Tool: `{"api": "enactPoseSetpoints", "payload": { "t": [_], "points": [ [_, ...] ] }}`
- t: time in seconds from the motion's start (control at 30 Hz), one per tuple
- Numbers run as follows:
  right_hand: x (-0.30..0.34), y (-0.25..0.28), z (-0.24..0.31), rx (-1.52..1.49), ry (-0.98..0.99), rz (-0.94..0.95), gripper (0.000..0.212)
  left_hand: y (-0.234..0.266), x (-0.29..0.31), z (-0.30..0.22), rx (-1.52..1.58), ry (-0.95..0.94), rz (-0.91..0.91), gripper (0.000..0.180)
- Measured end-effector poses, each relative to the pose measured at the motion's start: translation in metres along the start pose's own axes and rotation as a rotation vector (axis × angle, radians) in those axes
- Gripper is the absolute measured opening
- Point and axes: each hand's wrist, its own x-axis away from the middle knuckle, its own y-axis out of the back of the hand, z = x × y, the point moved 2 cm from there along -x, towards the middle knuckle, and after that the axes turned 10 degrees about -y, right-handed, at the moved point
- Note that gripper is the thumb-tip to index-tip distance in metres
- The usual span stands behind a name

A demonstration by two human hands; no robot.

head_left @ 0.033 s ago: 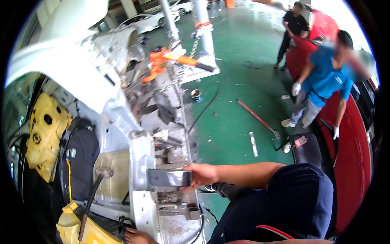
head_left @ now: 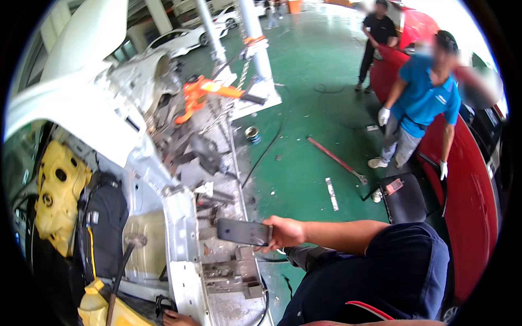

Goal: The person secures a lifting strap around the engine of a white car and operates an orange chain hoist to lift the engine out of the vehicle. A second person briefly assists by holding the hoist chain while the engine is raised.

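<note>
My right hand [head_left: 287, 232] is closed on a dark smartphone [head_left: 234, 230], held flat above the grey metal rail beside the stripped white car body [head_left: 184, 244]. At the lower edge, only part of my left hand [head_left: 179, 319] shows, by the door sill next to a small black looped part [head_left: 163, 304]. How its fingers are set is hidden. A hammer [head_left: 123, 274] with a dark handle leans inside the car opening, near yellow panels [head_left: 119, 307].
An orange lever hoist [head_left: 204, 93] hangs on chains by a grey post [head_left: 258, 49]. On the green floor lie a red-handled bar [head_left: 334, 157], a can [head_left: 252, 135] and a cable. A co-worker in blue [head_left: 427, 89] stands by a red car [head_left: 470, 195] and a black chair [head_left: 408, 204].
The phone and my right hand have shifted a little right and tilted, away from the car body. The surroundings have slid left in view. My left hand sits lower, more cut off.
</note>
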Motion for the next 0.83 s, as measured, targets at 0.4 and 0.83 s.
{"api": "enactPoseSetpoints", "payload": {
  "t": [0.4, 0.83],
  "points": [
    [0.191, 0.027, -0.033, -0.266, 0.285, 0.128, 0.070, 0.229, 0.063, -0.308, 2.526, 0.744, 0.868, 0.090],
    [0.295, 0.077, 0.012, 0.811, 0.425, -0.214, 0.044, 0.411, 0.101, -0.392, 2.588, 1.303, 0.847, 0.101]
  ]
}}
